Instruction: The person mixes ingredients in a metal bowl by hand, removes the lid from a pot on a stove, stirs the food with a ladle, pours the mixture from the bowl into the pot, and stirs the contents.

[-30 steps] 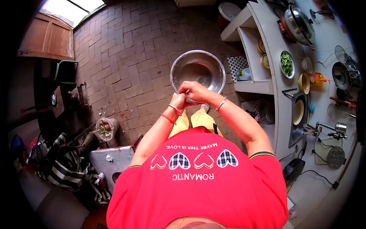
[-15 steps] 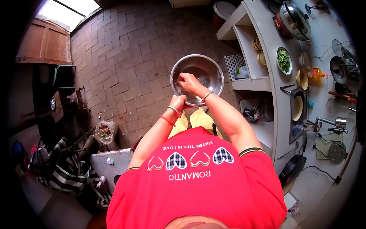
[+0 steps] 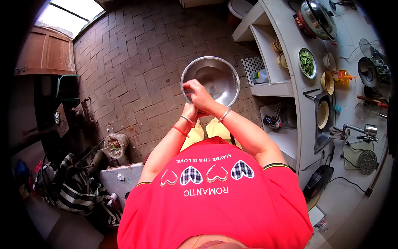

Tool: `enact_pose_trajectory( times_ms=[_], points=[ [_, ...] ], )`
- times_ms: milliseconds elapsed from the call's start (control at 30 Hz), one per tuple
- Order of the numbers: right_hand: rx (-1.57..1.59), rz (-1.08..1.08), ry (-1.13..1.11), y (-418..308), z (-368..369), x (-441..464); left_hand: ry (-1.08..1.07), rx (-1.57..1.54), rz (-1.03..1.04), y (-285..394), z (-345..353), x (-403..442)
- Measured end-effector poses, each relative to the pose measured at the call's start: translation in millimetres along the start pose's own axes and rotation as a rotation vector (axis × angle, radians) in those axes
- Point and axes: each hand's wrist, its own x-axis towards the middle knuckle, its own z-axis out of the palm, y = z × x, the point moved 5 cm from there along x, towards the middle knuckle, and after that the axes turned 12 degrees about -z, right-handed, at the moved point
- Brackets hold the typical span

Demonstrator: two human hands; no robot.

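Observation:
A large metal basin is held out in front of me above the brick floor. My left hand is closed at the basin's near left rim, partly covered by my other hand. Over the left side of the basin is my right hand, its fingers curled near the inner wall; whatever they may hold is too small to make out. Metal bangles circle both wrists, and a red band is on the left one. Only a shiny bottom shows inside the basin.
At the right runs a tiled counter with a plate of green beans, a bowl, an oil bottle and a sink. A waste bin stands at the left, near a striped bag.
My right hand moved from beside my left hand to the basin's left inner side, reaching further in half a second ago. The basin shifted slightly left in view.

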Motion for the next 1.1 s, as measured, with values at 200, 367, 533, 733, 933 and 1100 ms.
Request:
enact_pose_trajectory(
  times_ms=[200, 367, 533, 733, 933, 1100],
  points=[
    [0.076, -0.002, 0.165, 1, -22, 20, -0.048, -0.015, 0.001, -10, -2, 16],
    [0.004, -0.008, -0.16, -16, -10, 0, -0.052, -0.022, -0.018, -3, 1, 3],
    [-0.159, -0.198, -0.195, -23, -20, 3, -0.024, -0.006, 0.017, -9, -3, 10],
    [-0.095, -0.152, -0.219, -28, -16, 6, 0.017, -0.023, 0.035, 1, -5, 9],
    [-0.323, 0.035, -0.34, -10, -51, 7, 0.066, 0.027, 0.024, -7, -8, 8],
    [-1.165, 0.098, -0.031, 16, -88, 20, 0.056, 0.03, -0.004, 11, 3, -5]
  ],
)
